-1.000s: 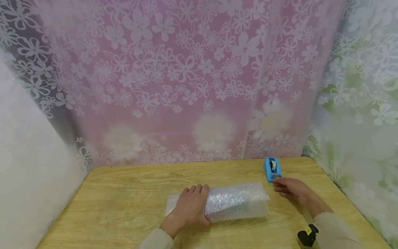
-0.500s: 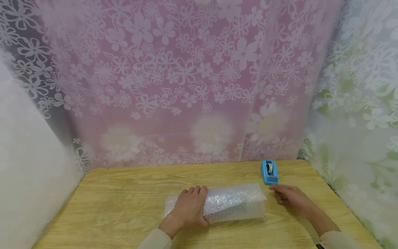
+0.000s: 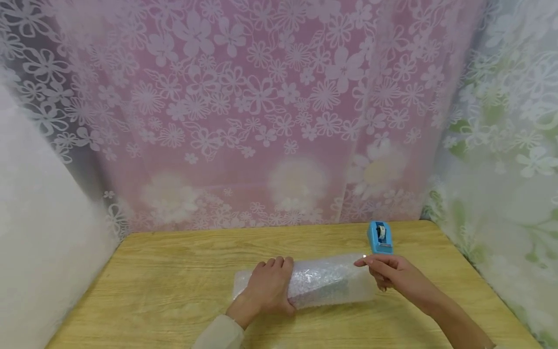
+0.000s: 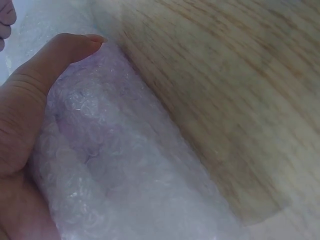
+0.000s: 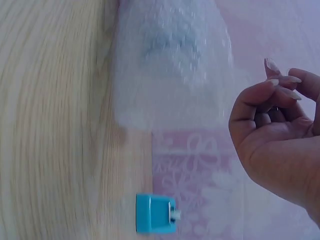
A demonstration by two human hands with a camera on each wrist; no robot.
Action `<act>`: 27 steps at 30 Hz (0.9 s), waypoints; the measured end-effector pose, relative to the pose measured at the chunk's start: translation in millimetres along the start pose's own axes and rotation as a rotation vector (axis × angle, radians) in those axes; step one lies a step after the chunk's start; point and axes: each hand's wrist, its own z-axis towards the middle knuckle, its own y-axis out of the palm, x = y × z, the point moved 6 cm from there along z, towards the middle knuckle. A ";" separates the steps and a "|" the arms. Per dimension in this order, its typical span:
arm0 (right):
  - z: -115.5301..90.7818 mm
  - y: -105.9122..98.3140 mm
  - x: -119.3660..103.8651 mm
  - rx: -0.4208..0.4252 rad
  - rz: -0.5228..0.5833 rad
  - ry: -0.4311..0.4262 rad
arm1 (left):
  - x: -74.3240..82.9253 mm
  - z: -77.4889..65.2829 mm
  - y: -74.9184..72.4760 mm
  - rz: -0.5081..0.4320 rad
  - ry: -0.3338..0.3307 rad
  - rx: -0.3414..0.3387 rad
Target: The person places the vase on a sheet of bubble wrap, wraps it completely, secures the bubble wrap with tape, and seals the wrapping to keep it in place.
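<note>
A long bundle of clear bubble wrap [image 3: 322, 283] lies crosswise on the wooden table, with something faintly greenish inside that I cannot make out. My left hand [image 3: 269, 287] grips it near its left end, thumb along the near side; the left wrist view shows the thumb pressed on the bubble wrap [image 4: 125, 165]. Over the bundle's right end is my right hand [image 3: 398, 277], thumb and fingers pinched together. A small shiny strip of clear tape [image 5: 271, 65] shows at the fingertips of the right hand [image 5: 280, 120]. Whether it touches the wrap, I cannot tell.
Behind the right hand stands a blue tape dispenser [image 3: 380, 237] with a roll in it, near the table's back edge. Flowered curtains [image 3: 261, 121] hang behind the table [image 3: 174, 271] and along its right side. A white surface [image 3: 39, 232] bounds the left.
My right hand has moved left from the tape dispenser to above the bundle's right end, bringing the pinched tape along. The left hand and the bundle have stayed in place.
</note>
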 end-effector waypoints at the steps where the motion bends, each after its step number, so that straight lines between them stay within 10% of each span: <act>1: 1.8 7.7 -0.7 -0.049 0.034 -0.016 | 0.5 0.5 -0.1 0.003 0.002 0.000; 9: 19.9 59.5 14.0 -0.235 0.179 0.037 | 1.0 1.3 -1.3 0.000 -0.002 0.005; 27: 50.1 110.6 32.9 -0.086 0.050 0.172 | 6.1 -0.4 -3.5 0.071 -0.024 0.040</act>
